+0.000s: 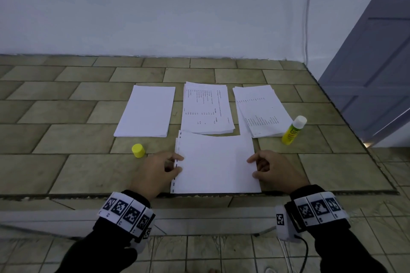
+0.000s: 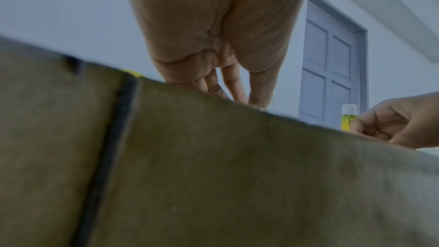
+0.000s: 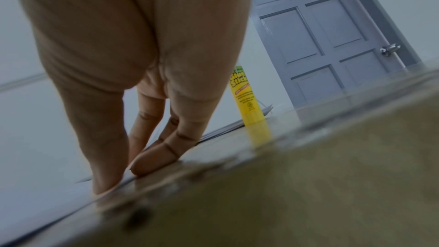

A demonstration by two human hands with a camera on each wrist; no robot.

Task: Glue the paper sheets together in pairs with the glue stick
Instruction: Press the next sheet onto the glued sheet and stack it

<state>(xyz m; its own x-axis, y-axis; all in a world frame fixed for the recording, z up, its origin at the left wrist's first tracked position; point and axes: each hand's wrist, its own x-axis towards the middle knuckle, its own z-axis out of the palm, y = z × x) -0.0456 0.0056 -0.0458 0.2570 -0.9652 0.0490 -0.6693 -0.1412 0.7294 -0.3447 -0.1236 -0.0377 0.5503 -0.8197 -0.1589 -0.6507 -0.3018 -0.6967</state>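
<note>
A white sheet pair (image 1: 216, 164) lies flat on the tiled surface in front of me, its left edge showing punch marks. My left hand (image 1: 179, 163) rests its thumb and forefinger tips on that left edge. At the opposite edge my right hand (image 1: 251, 167) touches the sheet with its fingertips (image 3: 142, 164). Neither hand holds anything. The yellow glue stick (image 1: 294, 131) stands upright to the right, white end up, apart from both hands. Its yellow cap (image 1: 138, 150) sits loose to the left of my left hand.
Behind the sheet lie three paper stacks: a blank one (image 1: 144, 111), a printed middle one (image 1: 207, 108) and a fanned right one (image 1: 261, 111). A white wall closes the back, a grey door (image 1: 372, 68) the right. The tiled step's edge (image 1: 199, 195) runs under my wrists.
</note>
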